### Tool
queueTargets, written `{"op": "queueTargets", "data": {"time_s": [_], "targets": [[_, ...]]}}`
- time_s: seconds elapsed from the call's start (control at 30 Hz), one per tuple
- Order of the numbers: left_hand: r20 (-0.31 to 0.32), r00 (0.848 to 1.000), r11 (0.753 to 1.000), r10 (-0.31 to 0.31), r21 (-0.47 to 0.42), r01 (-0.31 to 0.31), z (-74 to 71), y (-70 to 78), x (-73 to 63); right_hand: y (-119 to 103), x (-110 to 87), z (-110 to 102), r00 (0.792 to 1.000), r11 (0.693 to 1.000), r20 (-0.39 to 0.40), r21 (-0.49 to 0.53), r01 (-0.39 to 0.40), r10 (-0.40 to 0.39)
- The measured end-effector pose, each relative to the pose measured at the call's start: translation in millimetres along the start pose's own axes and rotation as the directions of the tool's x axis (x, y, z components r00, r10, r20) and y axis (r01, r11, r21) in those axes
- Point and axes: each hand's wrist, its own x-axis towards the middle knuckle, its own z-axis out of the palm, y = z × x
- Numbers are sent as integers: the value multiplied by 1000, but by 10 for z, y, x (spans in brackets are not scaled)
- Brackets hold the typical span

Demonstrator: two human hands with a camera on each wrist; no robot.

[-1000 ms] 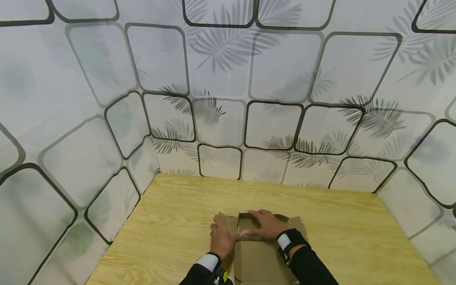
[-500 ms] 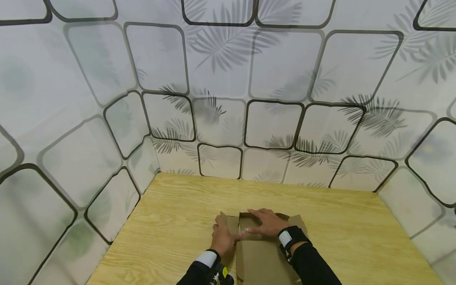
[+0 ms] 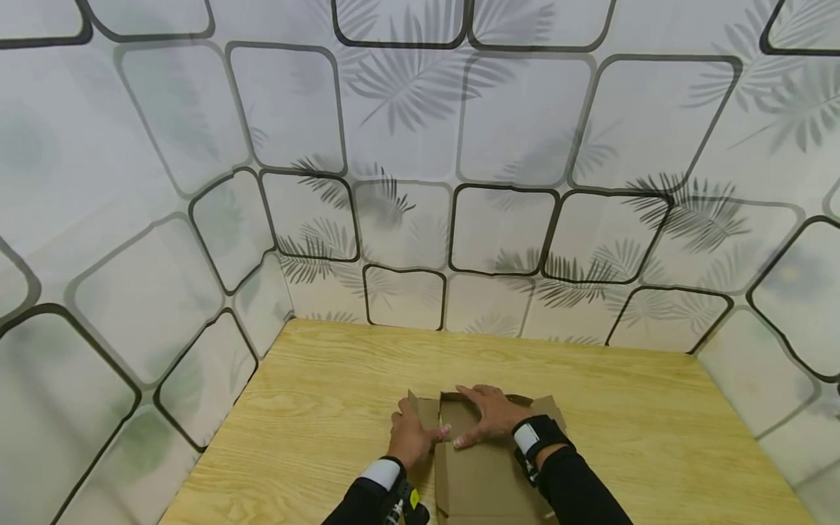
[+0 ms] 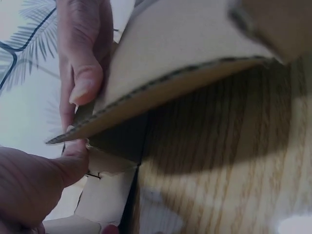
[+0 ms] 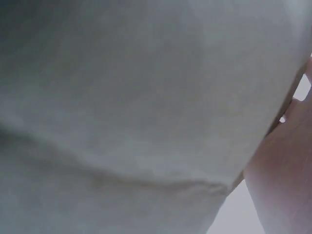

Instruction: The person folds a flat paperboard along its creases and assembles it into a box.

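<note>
A brown cardboard box (image 3: 485, 477), partly folded with its flaps raised, lies on the wooden table. My left hand (image 3: 410, 437) holds its left side near the far corner, thumb reaching inward across the edge. Over the far part of the box spreads my right hand (image 3: 495, 414), its long fingers reaching to the far wall and its thumb by the fold of the near panel. In the left wrist view, my left hand (image 4: 29, 180) lies below a bowed cardboard panel (image 4: 185, 39), with the right hand (image 4: 85, 53) above it. Cardboard (image 5: 146, 87) fills most of the right wrist view.
The wood-grain table (image 3: 315, 408) extends around the box to both sides. Behind it and on the left and right hang pale curtains (image 3: 407, 226) with leaf and rounded-square prints. Black straps with devices (image 3: 534, 437) sit on both wrists.
The two thumbs were close together at the fold; now the right thumb has moved slightly nearer and a gap shows between them. Box and left hand have shifted a little to the right.
</note>
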Motion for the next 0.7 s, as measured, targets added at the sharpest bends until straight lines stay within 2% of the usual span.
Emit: {"op": "queueTargets", "data": {"time_s": [0.13, 0.37, 0.5, 0.6, 0.7], "targets": [[4, 1000, 1000, 11, -4, -11, -1, -12, -11, -13, 2, -7, 999, 1000, 25, 10, -23, 23], [-19, 997, 997, 79, -2, -79, 17, -32, -34, 6, 15, 5, 1000, 1000, 7, 5, -23, 23], [-5, 995, 995, 102, -6, -102, 43, -43, -38, 4, 15, -3, 1000, 1000, 7, 10, -22, 22], [11, 991, 991, 136, 3, -136, 56, -39, -40, -16, 8, -13, 1000, 1000, 6, -2, -26, 26], [25, 980, 980, 196, 17, -197, 46, -28, -54, -55, -16, -30, 999, 999, 7, -14, -33, 33]]}}
